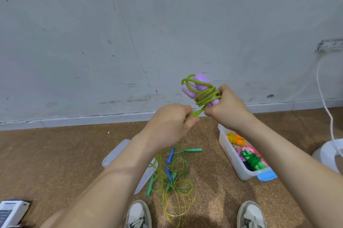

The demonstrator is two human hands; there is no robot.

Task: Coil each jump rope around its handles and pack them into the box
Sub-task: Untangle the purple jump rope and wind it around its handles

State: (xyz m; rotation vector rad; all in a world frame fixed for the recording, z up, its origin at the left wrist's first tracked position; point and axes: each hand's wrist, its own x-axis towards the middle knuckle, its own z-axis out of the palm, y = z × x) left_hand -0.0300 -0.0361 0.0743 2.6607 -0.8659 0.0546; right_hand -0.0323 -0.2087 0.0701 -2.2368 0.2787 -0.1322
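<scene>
Jump rope in hand: green cord (205, 96) is wound in several loops round a pair of lilac handles (196, 86), held up in the air in front of the wall, above the floor.
Right hand: right hand (227, 106) is clenched round the lower end of the handles, pinning the coils in place.
Left hand: left hand (170, 122) is closed on the loose tail of the cord, pulling it taut just beside the bundle.
Handling, cord: looks like thin springy plastic, light and slick; I'd judge it wants to unwind the instant tension drops, so the tail needs tucking under a loop.
Handling, handles: look soft and foam-like, rigid enough to wind on; best gripped at one end, thumb pressing the last turn.
Box: clear box (232, 155) sits on the floor under the right forearm, already holding coiled bundles in orange, pink and green.
Lid: what looks like the box's clear lid (116, 153) lies on the floor under the left forearm.
Waiting pile: loose ropes (174, 177) with green and blue handles lie tangled on the floor between the lid and the box, just ahead of the shoes (139, 214).
Risk: thin cords in that tangle may snag one another when lifted.
</scene>
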